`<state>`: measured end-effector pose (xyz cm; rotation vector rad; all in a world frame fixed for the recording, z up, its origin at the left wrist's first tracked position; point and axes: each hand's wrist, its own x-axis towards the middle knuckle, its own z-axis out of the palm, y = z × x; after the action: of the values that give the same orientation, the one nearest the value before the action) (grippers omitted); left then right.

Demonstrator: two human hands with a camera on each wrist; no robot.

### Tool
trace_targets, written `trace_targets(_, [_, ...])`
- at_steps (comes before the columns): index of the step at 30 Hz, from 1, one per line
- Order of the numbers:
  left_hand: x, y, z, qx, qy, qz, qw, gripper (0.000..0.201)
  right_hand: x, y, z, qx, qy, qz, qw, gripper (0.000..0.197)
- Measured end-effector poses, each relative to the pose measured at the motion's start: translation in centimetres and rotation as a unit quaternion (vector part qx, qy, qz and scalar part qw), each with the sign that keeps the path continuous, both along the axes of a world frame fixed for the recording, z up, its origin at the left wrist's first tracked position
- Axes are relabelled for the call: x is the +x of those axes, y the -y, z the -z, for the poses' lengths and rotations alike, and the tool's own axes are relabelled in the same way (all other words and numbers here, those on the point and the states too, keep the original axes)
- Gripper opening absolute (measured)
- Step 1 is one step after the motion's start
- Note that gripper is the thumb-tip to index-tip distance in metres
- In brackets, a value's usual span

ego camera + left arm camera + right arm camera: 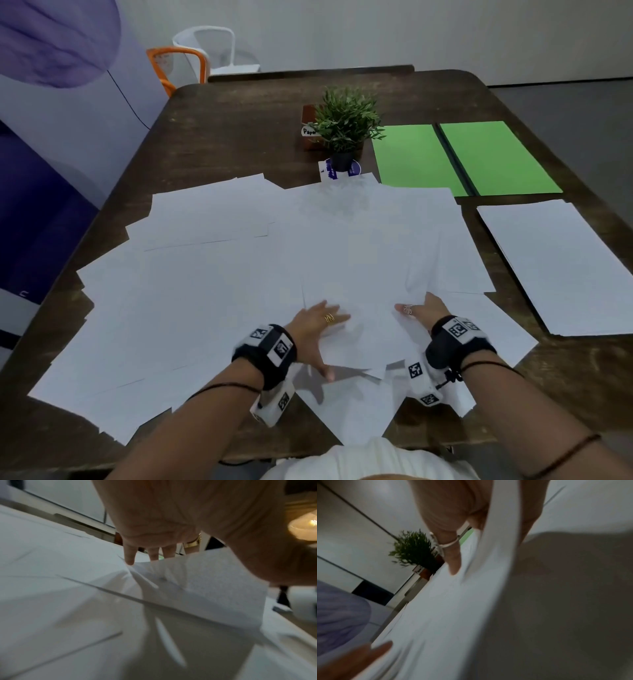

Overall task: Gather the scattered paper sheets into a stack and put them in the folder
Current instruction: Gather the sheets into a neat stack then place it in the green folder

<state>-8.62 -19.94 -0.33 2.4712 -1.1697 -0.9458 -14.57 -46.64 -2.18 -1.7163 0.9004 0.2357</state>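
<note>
White paper sheets (205,274) lie scattered and overlapping over most of the wooden table (239,130). The green folder (462,157) lies open and flat at the back right. Near the front edge both hands hold a small bundle of sheets (366,329). My left hand (318,325) has its fingers spread on top and its thumb at the bundle's lower edge, pinching it. The left wrist view shows the lifted sheet (214,581) between thumb and fingers. My right hand (423,308) grips the bundle's right edge, and a sheet edge (498,547) runs between its fingers.
A neat stack of white paper (561,263) lies at the right edge, in front of the folder. A small potted plant (346,126) and a brown box with a label stand at the back centre. Orange and white chairs (178,65) stand beyond the table's far left corner.
</note>
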Motion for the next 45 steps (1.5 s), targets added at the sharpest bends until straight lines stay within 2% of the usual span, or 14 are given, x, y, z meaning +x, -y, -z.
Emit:
trace_targets(2, [1.0,-1.7,-0.4,-0.047,0.002,-0.069,0.997,0.150,-0.2,-0.5,-0.3,-0.056,0.013,0.002,0.998,0.048])
trace_targets(3, [1.5,-2.8,-0.6,-0.058,-0.001,-0.113,0.992,0.154,-0.3,-0.5,-0.3,-0.067,0.026,0.016,0.997,0.042])
trace_targets(5, [2.5,-5.0,-0.9,-0.044,-0.006,-0.207,0.977,0.154,-0.8,-0.3,-0.6,-0.077,0.063,0.045,0.994,0.047])
trace_targets(8, [3.6,-7.7,-0.1,0.058,0.037,-0.335,0.940,0.138,-1.1,-0.2,-0.6,-0.093,0.116,0.086,0.985,0.061])
trace_targets(10, [4.4,-8.5,0.4,0.094,0.054,-0.411,0.905,0.122,-1.1,-0.4,-0.8,-0.082,0.155,0.122,0.977,0.058])
trace_targets(13, [6.4,-9.2,0.7,0.110,0.069,-0.453,0.882,0.096,-0.5,-1.3,-1.1,-0.053,0.184,0.178,0.965,0.056])
trace_targets(18, [12.5,-9.5,-0.5,0.111,0.145,-0.426,0.886,0.069,1.2,-2.1,0.1,-0.026,0.111,0.233,0.966,0.057])
trace_targets(24, [20.5,-6.8,-1.1,0.152,0.182,-0.254,0.938,0.056,3.5,-4.2,1.2,-0.008,0.118,0.233,0.965,0.066])
trace_targets(27, [23.1,-5.3,-1.1,0.168,0.185,-0.242,0.938,0.066,4.4,-5.1,2.4,-0.010,0.110,0.242,0.964,0.065])
trace_targets(32, [26.4,-5.3,1.1,0.198,0.160,-0.270,0.928,0.107,5.4,-5.2,2.2,-0.016,0.107,0.232,0.967,0.065])
trace_targets(34, [26.8,-5.4,1.8,0.188,0.156,-0.281,0.928,0.110,5.4,-5.3,2.3,-0.023,0.094,0.226,0.969,0.062])
trace_targets(38, [26.9,-5.2,2.5,0.164,0.184,-0.299,0.922,0.098,5.4,-5.6,2.9,-0.044,0.087,0.237,0.967,0.064])
trace_targets(42, [27.3,-4.7,3.1,0.189,0.195,-0.271,0.924,0.079,5.4,-5.5,3.1,-0.047,0.085,0.236,0.967,0.064])
trace_targets(45, [26.7,-3.6,2.5,0.230,0.173,-0.260,0.922,0.064,5.5,-5.5,2.8,-0.055,0.082,0.232,0.968,0.059])
